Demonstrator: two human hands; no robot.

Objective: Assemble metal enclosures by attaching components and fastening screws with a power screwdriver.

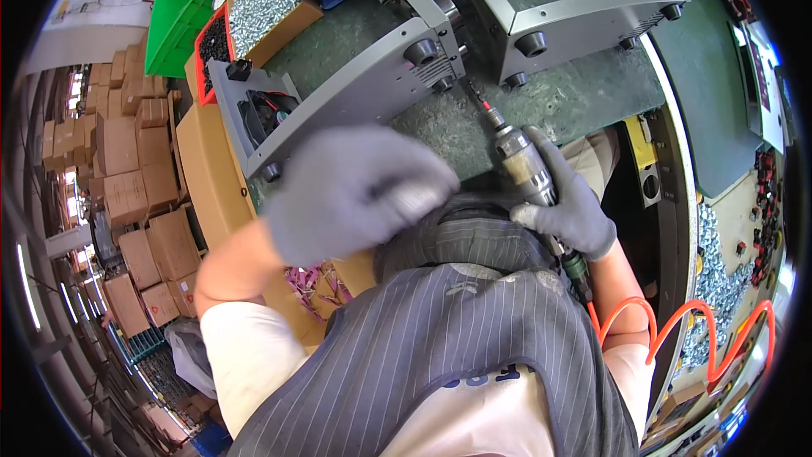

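A dark-green counter (592, 97) is carrying two grey metal casings (359, 85). Your grey-gloved left hand (351, 186) is hanging half-curled, its hold too blurred to tell. Your grey-gloved right hand (581, 210) is gripping a silver cylindrical power tool (523, 159), tip toward them.

The left hand (359, 190) and right hand (575, 211) are gloved in grey mid-frame; the power tool (523, 161) is silver, its lower-right hose (712, 372) orange. Lower centre, pale pinstripes line a dark apron (524, 317); upper left, a bin (178, 30) is green.
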